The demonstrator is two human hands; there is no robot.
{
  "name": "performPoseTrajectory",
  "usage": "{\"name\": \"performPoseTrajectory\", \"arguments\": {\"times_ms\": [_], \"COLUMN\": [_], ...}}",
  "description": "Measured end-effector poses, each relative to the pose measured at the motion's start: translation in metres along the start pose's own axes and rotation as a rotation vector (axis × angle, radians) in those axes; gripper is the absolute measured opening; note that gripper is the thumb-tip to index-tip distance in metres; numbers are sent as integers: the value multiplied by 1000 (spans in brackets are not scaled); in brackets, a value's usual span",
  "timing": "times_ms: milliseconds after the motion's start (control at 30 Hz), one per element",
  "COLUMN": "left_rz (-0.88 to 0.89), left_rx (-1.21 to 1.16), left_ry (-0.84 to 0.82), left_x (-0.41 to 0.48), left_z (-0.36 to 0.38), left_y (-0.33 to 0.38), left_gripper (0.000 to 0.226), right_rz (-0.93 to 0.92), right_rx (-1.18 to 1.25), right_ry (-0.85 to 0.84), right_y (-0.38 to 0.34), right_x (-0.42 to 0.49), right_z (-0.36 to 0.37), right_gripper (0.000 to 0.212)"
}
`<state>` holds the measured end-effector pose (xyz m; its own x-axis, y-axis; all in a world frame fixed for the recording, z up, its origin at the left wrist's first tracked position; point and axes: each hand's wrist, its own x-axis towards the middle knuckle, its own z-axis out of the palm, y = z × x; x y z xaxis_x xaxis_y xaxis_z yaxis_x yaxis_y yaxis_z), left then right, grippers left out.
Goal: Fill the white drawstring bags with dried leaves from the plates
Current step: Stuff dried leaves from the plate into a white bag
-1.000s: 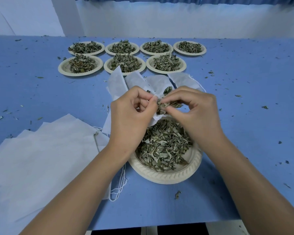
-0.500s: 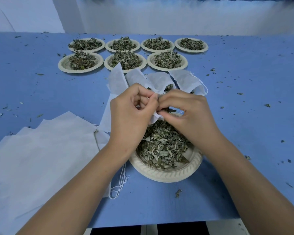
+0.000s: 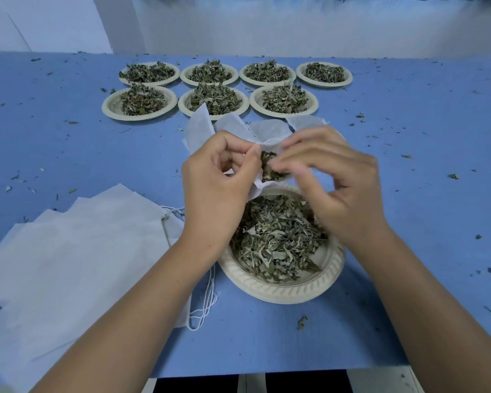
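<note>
Nearest, by the table's [image 3: 408, 171] front edge, sat a plate [image 3: 281, 295] of dried leaves [image 3: 275, 239], with empty bags [image 3: 68, 251] stacked at its left. Above it my left hand [image 3: 216, 180] pinched the mouth of a bag [image 3: 267, 131], while my right hand [image 3: 332, 182] pinched a tuft of leaves [image 3: 270, 165] at its opening. Seven full plates [image 3: 142, 117] sat toward the far edge.

Thin matt cloth bags [image 3: 77, 251], embossed paper plate [image 3: 284, 290], brittle dried leaves [image 3: 275, 239], matt blue tabletop [image 3: 408, 194].
</note>
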<state>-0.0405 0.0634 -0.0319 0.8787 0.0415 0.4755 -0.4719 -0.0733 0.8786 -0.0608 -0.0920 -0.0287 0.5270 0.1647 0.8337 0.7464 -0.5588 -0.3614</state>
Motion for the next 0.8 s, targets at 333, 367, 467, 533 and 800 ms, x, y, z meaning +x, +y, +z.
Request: {"name": "performPoseTrajectory", "arguments": {"times_ms": [333,367,467,533,800], "left_rz": [-2,-15,-24,-26,-38], "left_rx": [-107,-111,-147,-209,-115], "left_ry": [-65,-27,-36,-146,43], "left_x": [-3,-1,1,-1,4], "left_z": [1,0,-1,0,-3], "left_y": [4,3,4,6,1], "left_gripper": [17,18,19,18,18], "right_rz": [75,63,41,60,193], "right_rx": [-149,-155,-257,-244,174], "right_ry": [-160,-46,-57,-289,-61], "right_y": [-2,-2,-2,-3,5], "right_x": [-4,-2,-1,-4,3], "right_z": [3,-1,-4,4,-18], "right_gripper": [51,51,53,54,38]}}
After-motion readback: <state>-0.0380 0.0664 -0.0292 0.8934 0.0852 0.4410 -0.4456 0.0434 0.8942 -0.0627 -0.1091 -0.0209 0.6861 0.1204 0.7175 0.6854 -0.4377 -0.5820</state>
